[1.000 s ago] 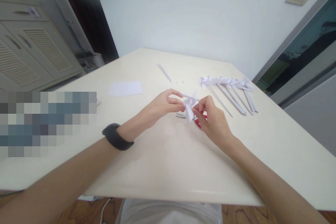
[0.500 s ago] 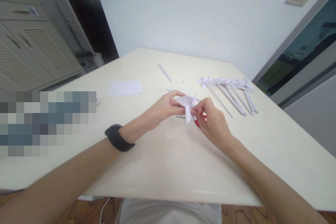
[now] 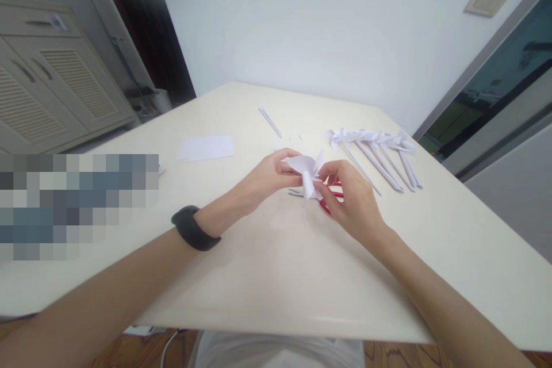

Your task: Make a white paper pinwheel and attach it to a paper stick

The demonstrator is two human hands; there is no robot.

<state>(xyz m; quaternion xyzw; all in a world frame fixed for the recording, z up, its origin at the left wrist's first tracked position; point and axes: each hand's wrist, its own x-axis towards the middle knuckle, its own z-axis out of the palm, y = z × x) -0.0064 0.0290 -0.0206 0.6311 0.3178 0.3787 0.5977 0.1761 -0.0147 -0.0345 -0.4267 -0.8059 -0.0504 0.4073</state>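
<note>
From the head camera, both hands meet over the middle of the cream table (image 3: 259,276). The left hand (image 3: 265,179) has its fingers bent in and pinches one side of a small white paper pinwheel (image 3: 307,171). The right hand (image 3: 351,198) is curled too and pinches the other side of it with thumb and fingertips. The pinwheel is up off the table, between the two hands. The left wrist wears a black band (image 3: 192,228).

Right under the hands lie red scissors (image 3: 332,195), partly hidden. To the right is a row of finished paper pinwheels (image 3: 379,149) on white sticks, side by side. Farther back lies one thin white stick (image 3: 269,121). To the left lies a flat white paper sheet (image 3: 206,148)
</note>
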